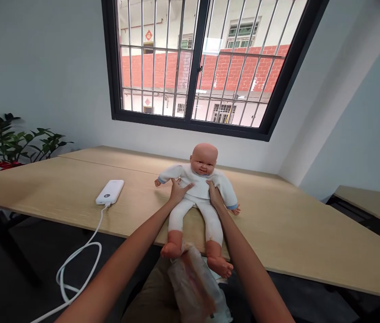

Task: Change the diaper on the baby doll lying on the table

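A baby doll [200, 193] in white clothes sits upright at the front edge of the wooden table [287, 229], its bare feet hanging over the edge. My left hand [178, 190] grips the doll's torso on its left side under the arm. My right hand [214, 192] grips the other side of the torso. Both hands are closed around the doll's body. A clear plastic packet [193, 282] lies on my lap below the doll's feet.
A white power bank [110, 192] lies on the table to the left, its white cable [78, 264] looping off the front edge. A potted plant [15, 143] stands at the far left. A barred window [206, 63] fills the wall behind. Another table [371, 204] is at right.
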A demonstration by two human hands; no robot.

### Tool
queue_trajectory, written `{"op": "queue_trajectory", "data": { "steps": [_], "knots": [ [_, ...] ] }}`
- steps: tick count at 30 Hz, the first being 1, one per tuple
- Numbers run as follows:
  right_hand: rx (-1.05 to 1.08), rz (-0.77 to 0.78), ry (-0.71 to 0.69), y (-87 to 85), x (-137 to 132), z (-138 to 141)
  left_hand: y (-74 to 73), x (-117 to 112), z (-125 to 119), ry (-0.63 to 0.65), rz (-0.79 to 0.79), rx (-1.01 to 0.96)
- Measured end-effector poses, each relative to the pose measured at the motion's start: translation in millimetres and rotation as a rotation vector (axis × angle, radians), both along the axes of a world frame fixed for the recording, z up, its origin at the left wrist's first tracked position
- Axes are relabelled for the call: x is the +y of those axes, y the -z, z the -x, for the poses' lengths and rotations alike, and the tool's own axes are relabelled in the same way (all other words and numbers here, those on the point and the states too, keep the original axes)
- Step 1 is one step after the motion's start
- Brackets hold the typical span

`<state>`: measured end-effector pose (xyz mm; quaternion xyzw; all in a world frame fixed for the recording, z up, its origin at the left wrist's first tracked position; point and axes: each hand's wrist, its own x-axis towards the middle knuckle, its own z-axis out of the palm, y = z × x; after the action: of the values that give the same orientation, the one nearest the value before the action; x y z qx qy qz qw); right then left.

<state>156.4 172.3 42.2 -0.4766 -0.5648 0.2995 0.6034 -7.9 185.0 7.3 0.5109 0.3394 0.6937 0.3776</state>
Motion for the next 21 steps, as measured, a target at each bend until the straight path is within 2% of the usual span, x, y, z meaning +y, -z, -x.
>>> {"op": "queue_trajectory", "data": {
  "steps": [5, 10, 14, 21],
  "knots": [
    [0.023, 0.051, -0.016, 5.0, 2, -3, 1.5, 1, 1, 0.004, 0.024, 0.032],
    [0.103, -0.086, 0.002, 18.8, 16, -2, 1.9, 3, 3, -0.051, 0.032, 0.071],
    [0.099, -0.125, -0.004, 28.6, 23, -5, 2.7, 3, 4, -0.073, 0.016, 0.1],
    [0.061, -0.111, 0.012, 29.4, 25, -8, 8.2, 5, 6, -0.054, 0.042, 0.106]
  ]
}}
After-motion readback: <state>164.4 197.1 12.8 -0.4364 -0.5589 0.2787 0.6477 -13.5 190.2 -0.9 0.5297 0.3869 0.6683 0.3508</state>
